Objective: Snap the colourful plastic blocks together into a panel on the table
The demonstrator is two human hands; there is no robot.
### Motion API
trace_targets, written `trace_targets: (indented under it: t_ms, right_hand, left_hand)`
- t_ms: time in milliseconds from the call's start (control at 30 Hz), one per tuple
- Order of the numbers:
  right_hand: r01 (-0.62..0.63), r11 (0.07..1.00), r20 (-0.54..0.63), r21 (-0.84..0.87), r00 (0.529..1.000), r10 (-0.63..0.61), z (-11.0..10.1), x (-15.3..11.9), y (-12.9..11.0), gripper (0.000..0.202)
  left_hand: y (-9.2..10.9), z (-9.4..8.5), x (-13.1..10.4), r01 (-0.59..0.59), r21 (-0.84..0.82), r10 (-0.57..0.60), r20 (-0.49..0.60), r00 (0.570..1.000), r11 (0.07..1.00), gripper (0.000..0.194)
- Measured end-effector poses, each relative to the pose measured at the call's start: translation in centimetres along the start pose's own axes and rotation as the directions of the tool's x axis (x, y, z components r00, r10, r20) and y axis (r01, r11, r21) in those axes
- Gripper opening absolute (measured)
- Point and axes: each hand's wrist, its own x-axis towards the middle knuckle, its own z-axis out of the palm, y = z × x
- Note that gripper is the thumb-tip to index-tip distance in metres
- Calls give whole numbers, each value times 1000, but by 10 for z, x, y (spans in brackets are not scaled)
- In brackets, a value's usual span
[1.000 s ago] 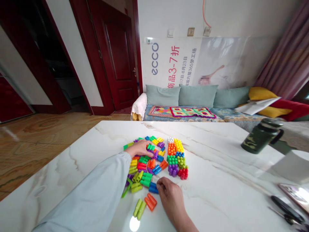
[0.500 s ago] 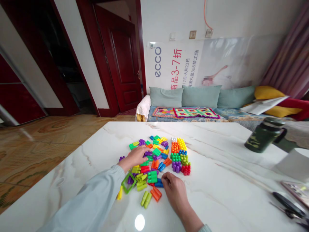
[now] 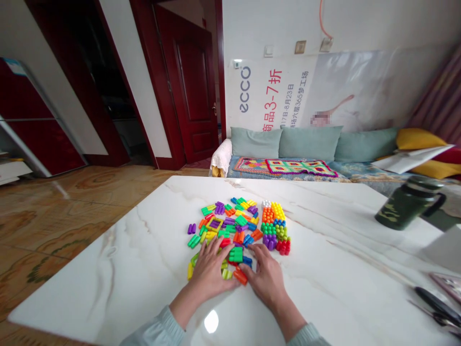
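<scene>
White, brown-veined marble-look table (image 3: 144, 283) bears scattered multicoloured plastic tube blocks (image 3: 230, 222), a compact colour-grouped cluster of knobbed plastic pieces (image 3: 268, 229) just right, and, well apart, a dark-green lidded mug (image 3: 406, 204).

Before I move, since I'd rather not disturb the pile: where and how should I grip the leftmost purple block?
Pinch the purple block across its two tubes' outer sides, probably from above left with the left hand: it seems to lie flat, a green block is close in front, and the pile is to its right.
</scene>
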Motion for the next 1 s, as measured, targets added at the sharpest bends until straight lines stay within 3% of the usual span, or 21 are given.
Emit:
trace_targets:
  t_ms: [100,200,433,600,667,767,900,1000]
  right_hand:
    - [39,999,87,-37,996,-35,-4,-1,-5,45]
    - [71,997,116,-41,991,-66,-4,-2,-5,42]
    - [126,991,40,37,991,-127,2,1,1,36]
    - [162,982,-12,102,987,-162,3,1,4,37]
    - [146,986,-12,85,989,-146,2,0,4,41]
    - [137,991,20,-2,990,-137,2,-2,3,56]
    - [142,985,58,-101,989,-136,8,-2,5,62]
    - [154,982,70,-109,987,-147,10,-1,8,52]
  left_hand:
    - [9,2,1,22,-7,-23,-119,993,1000,58]
    - [11,4,4,8,-43,-14,-154,988,999,40]
    - [-3,13,18,-84,-262,36,-184,982,961,34]
    - [-2,7,25,-101,-318,-25,-370,929,943,25]
    - [-2,1,24,-63,-250,-49,-419,907,966,28]
    - [-8,-4,22,79,-63,-98,-423,901,995,53]
    - [-22,2,21,252,50,-224,-315,922,966,62]
    - [-24,10,21,232,62,-211,-234,949,971,61]
